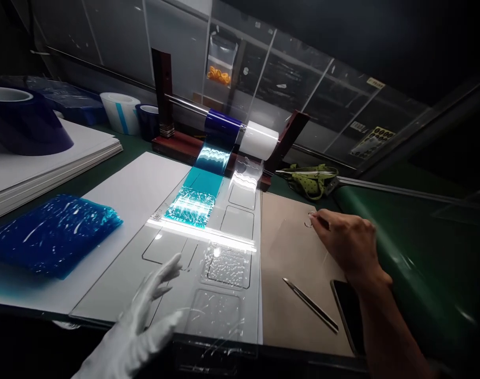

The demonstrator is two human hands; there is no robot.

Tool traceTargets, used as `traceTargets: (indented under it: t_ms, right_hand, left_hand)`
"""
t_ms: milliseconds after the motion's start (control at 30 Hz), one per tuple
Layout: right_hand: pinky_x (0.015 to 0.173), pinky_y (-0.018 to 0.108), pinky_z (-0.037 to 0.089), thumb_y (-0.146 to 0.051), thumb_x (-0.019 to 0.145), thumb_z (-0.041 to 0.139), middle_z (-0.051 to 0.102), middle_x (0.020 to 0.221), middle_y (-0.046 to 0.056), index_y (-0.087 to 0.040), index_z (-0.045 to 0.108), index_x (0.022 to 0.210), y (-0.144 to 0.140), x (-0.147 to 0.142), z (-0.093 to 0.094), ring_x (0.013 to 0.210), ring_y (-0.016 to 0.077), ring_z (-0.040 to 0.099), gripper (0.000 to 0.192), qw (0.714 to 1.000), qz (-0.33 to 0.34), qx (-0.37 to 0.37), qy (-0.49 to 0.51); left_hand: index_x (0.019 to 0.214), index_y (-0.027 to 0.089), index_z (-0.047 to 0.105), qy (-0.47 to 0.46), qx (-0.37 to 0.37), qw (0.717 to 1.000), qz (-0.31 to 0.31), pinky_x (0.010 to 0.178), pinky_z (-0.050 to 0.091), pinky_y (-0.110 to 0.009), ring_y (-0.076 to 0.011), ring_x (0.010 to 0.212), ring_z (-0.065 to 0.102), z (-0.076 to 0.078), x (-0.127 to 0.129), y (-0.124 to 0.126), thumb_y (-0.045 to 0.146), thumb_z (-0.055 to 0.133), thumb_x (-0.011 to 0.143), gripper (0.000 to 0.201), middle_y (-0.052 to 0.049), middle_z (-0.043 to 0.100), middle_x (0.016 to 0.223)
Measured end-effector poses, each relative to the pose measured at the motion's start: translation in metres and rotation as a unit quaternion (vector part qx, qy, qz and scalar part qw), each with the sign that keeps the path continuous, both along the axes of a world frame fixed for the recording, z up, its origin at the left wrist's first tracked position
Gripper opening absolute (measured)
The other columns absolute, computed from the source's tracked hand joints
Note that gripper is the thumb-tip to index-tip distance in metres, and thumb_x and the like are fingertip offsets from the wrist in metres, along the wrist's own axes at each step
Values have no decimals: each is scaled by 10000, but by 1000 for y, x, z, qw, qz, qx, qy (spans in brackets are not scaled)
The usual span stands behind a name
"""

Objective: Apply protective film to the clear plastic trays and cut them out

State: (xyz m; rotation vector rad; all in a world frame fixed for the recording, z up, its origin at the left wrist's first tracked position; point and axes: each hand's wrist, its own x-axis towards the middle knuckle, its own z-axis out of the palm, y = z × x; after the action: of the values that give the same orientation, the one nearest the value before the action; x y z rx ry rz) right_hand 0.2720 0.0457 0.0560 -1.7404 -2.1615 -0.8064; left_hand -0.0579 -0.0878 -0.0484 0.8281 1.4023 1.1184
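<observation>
Clear film [299,239] lay flat on the brown board [279,310], right of the white panel [224,273], and my right hand [348,242] rested on its far right corner. That hand was bare, its fingers curled loosely with thumb and forefinger drawn together at the film's edge beside a small ring-shaped mark; whether they had truly pinched the corner I could not tell. From the hand the film ran leftward and toward me, its long axis going roughly from far to near along the board. A slim metal blade [311,305] lay slantwise on the board nearer to me, just below my right wrist, and a dark phone [348,316] sat at the board's near right corner, partly under my forearm.

My left hand [145,321], in a white glove, hovered open over the near edge of the panel with fingers spread, holding nothing. It was well apart from the film, so the right hand was plainly the nearer one. Farther off, blue film [198,195] from the roll [222,129] on its stand stretched down onto the panel, and a crumpled blue sheet [54,231] lay to the left on the counter [401,221].
</observation>
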Motion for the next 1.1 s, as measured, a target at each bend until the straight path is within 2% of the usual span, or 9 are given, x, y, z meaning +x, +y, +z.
traceTargets:
  t_ms: [67,167,300,400,600,733,833,1000,1100]
  right_hand:
    - [499,281,214,-333,903,478,645,576,27,-202,626,649,-33,-12,18,497,156,563,322,997,37,-9,-61]
    - [482,273,197,-299,904,469,578,503,-3,-205,559,607,-72,-38,30,429,131,510,324,992,93,-27,-80]
    - [474,277,181,-205,872,461,492,442,-17,-209,484,564,-104,-79,28,378,111,436,309,985,148,-39,-80]
    - [462,282,154,-159,848,462,478,434,-19,-215,461,560,-119,-103,21,368,115,434,293,980,181,-56,-65]
    - [455,272,223,-257,902,507,540,476,-26,-221,522,630,-140,-108,21,387,120,476,275,961,236,-133,62]
    - [471,232,350,-423,929,506,608,578,-28,-225,637,923,-140,-85,19,456,117,534,237,911,210,-214,285]
    - [462,232,329,-464,949,436,514,523,-46,-215,630,924,-142,-78,4,449,117,485,317,878,168,-258,368]
    - [504,235,300,-442,956,438,447,577,-45,-200,568,791,-154,-94,-20,506,98,390,320,799,175,-356,453]
    - [491,221,281,-435,968,437,432,562,-50,-193,568,771,-158,-99,-26,511,88,382,339,723,163,-387,548]
  left_hand:
    - [1469,334,281,191,14,980,-47,1010,208,-775,-505,1353,268,18,16,-7,714,658,563,1053,-129,325,1515]
    - [1517,227,1,418,100,895,-120,992,248,-767,-532,1376,187,34,49,-16,841,605,487,1342,-216,138,1567]
    - [1454,8,-163,595,235,756,-138,1111,102,-675,-479,1424,38,36,93,-19,894,570,387,1569,-332,57,1536]
    - [1431,-34,-192,661,224,709,-105,1135,33,-639,-452,1436,-1,31,107,-21,842,608,376,1587,-337,55,1534]
    - [1454,81,-214,614,253,740,-105,1095,187,-632,-437,1397,226,20,92,-34,560,551,659,1203,-272,254,1509]
    - [1501,143,-63,607,226,758,-74,1095,279,-544,-398,1374,285,18,81,-47,363,592,600,1135,-217,253,1505]
    - [1497,185,-73,612,232,754,-62,1087,300,-534,-394,1325,334,20,74,-54,299,602,567,1155,-184,300,1458]
    - [1498,208,-52,606,249,753,-62,1091,288,-560,-404,1286,356,22,68,-59,286,616,543,1168,-168,308,1422]
    - [1498,186,-60,591,252,765,-48,1091,297,-580,-425,1330,312,16,67,-62,246,621,538,1179,-177,276,1466]
